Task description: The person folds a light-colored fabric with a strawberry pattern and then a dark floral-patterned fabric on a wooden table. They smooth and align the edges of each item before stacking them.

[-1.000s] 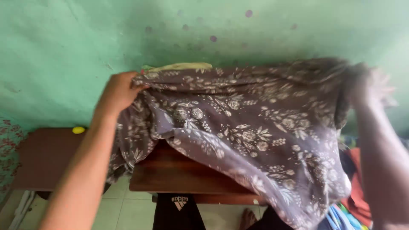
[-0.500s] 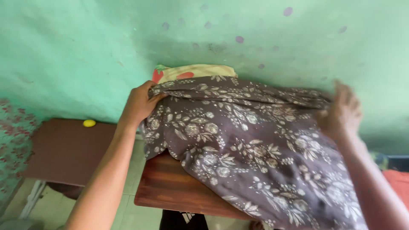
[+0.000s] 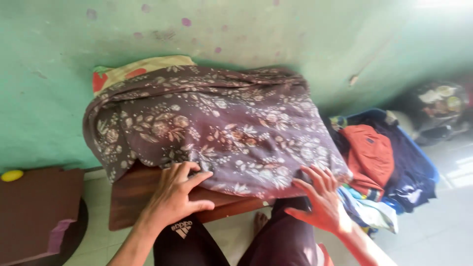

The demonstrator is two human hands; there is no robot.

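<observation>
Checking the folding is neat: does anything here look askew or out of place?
Somewhat. The brown floral cloth lies rumpled and overhangs the wooden table at its near edge, where the left hand and right hand press it. Clothes sit heaped in a bin on the right.

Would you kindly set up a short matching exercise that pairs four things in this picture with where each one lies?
Things:
1. floral brown cloth
2. yellow ball
3. orange garment
4. left hand

Places:
A. on the clothes pile at the right
B. spread over the wooden table
C. on the cloth's near edge
D. on the dark low table at far left

Pairs: 1-B, 2-D, 3-A, 4-C
</observation>
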